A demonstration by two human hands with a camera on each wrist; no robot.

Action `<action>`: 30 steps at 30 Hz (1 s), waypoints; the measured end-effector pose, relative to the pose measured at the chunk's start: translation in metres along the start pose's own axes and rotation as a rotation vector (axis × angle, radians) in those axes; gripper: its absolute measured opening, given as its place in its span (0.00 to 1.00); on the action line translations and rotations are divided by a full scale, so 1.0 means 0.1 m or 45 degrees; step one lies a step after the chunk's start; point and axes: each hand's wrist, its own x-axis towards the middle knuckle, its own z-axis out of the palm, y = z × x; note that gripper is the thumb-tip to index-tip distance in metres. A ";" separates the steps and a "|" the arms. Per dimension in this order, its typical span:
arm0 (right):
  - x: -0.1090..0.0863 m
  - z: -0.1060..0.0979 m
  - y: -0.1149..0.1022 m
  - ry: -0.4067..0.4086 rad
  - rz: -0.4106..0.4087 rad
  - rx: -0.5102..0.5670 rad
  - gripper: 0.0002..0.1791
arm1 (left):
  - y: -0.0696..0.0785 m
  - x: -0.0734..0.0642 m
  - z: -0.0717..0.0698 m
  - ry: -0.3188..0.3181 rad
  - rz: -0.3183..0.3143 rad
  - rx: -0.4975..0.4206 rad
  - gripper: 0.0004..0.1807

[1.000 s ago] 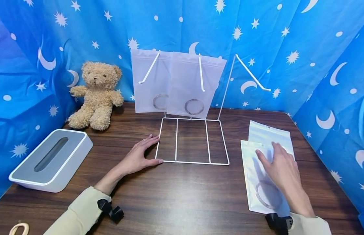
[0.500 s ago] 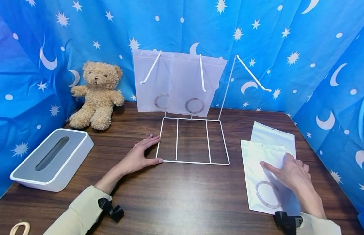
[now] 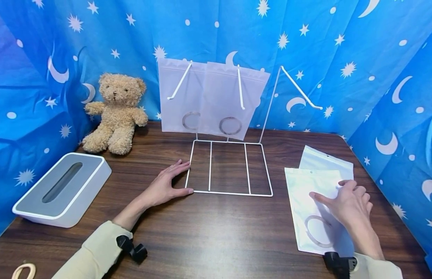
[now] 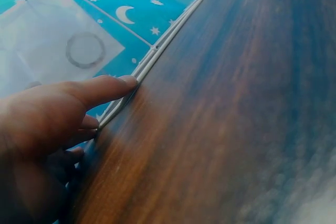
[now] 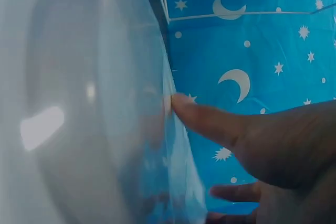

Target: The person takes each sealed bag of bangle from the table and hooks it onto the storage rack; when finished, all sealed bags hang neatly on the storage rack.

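Observation:
In the head view my left hand [image 3: 166, 184] rests on the table at the left side of a white wire display rack [image 3: 229, 193], thumb at its front corner and fingertips at its side wire. The left wrist view shows the thumb touching the wire. My right hand [image 3: 348, 203] is over a white zip pouch [image 3: 303, 209] with a ring mark, thumb on its face, bent fingers at its right edge. A second pouch [image 3: 327, 159] lies partly beneath it. Two pouches, the left one [image 3: 177, 100] and the middle one [image 3: 221, 100], hang from the rack's hooks.
The rack's right hook [image 3: 301, 88] carries no pouch. A teddy bear [image 3: 116, 112] sits at the back left, behind a grey-topped tissue box [image 3: 62, 188]. A beige loop [image 3: 24, 270] lies at the front left edge. A starry blue curtain [image 3: 341, 42] surrounds the table.
My right hand has drawn back toward me and to the right across the pouches. The lower pouch has shifted right, out from under the upper one. My left hand has stayed put.

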 end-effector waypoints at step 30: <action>-0.09 -0.13 -0.08 0.348 -0.767 0.772 0.18 | -0.01 0.00 0.01 0.009 0.011 0.002 0.44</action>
